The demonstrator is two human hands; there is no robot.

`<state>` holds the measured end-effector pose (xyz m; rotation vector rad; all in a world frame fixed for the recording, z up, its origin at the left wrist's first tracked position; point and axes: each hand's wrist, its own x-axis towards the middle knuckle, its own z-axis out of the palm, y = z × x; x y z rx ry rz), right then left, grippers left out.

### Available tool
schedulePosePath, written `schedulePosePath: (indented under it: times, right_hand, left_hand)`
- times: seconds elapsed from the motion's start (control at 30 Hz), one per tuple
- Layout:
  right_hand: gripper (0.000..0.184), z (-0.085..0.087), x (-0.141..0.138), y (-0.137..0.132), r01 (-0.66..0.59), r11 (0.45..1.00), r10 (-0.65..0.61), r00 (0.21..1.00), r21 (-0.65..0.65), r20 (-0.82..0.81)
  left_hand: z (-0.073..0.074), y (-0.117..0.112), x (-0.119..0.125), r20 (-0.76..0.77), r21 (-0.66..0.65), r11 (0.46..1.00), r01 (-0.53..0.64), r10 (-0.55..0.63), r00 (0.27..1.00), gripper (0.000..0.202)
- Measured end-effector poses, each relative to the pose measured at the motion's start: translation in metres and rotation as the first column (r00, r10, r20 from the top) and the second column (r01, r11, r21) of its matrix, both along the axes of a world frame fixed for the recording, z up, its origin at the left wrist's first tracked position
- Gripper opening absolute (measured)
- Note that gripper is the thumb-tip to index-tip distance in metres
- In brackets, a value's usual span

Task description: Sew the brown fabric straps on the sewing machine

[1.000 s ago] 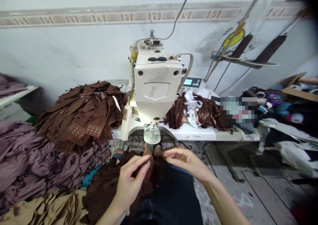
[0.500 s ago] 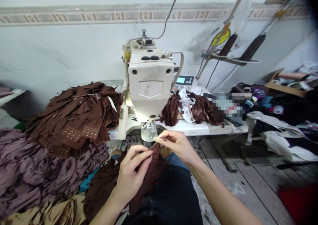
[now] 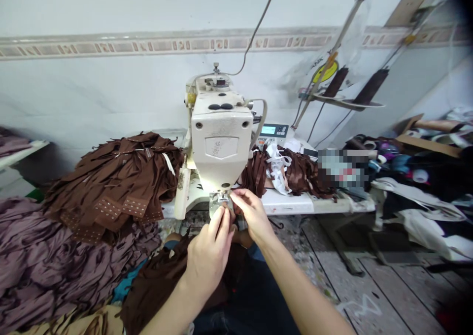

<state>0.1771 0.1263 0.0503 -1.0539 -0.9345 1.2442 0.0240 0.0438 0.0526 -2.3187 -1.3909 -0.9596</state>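
In front of me stands a cream sewing machine [image 3: 221, 145], its needle area low at the front. My left hand [image 3: 210, 249] pinches a piece of brown fabric [image 3: 228, 216] just at the front of the machine's needle plate [image 3: 215, 203]. My right hand [image 3: 253, 214] closes on the same fabric on the right side of the presser foot; its fingertips reach close to the foot. The fabric between the hands is partly hidden by the fingers. More brown fabric [image 3: 162, 276] hangs over my lap below.
A heap of brown garment pieces [image 3: 118, 177] with metal hooks lies left of the machine. Mauve fabric [image 3: 74, 276] is piled below it. Brown straps [image 3: 303, 170] tied with white strips [image 3: 277, 170] lie on the right. Behind stand a control panel [image 3: 272, 132] and thread cones [image 3: 371, 86].
Both hands have moved forward with the brown fabric, from over my lap to the presser foot. The view has tilted up slightly, so the machine sits lower in the picture.
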Motion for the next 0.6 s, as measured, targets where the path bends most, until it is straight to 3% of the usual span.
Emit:
schedulePosePath:
  times: [0.13, 0.37, 0.6]
  right_hand:
    - [0.047, -0.018, -0.003, -0.017, 0.011, 1.000, -0.011, 1.000, -0.021, 0.015]
    - [0.059, -0.076, 0.020, -0.063, -0.268, 0.963, 0.268, 0.942, -0.030, 0.200]
    - [0.071, -0.113, 0.059, -0.067, -0.242, 0.958, 0.278, 0.913, -0.151, 0.299]
  left_hand:
    - [-0.006, -0.005, 0.013, 0.055, -0.004, 0.997, -0.073, 0.074, 0.996, 0.064]
    - [-0.006, -0.003, 0.006, 0.099, -0.041, 0.999, -0.012, 0.016, 0.995, 0.071]
    - [-0.016, 0.001, -0.015, 0.144, -0.038, 0.988, 0.150, -0.143, 0.979, 0.064]
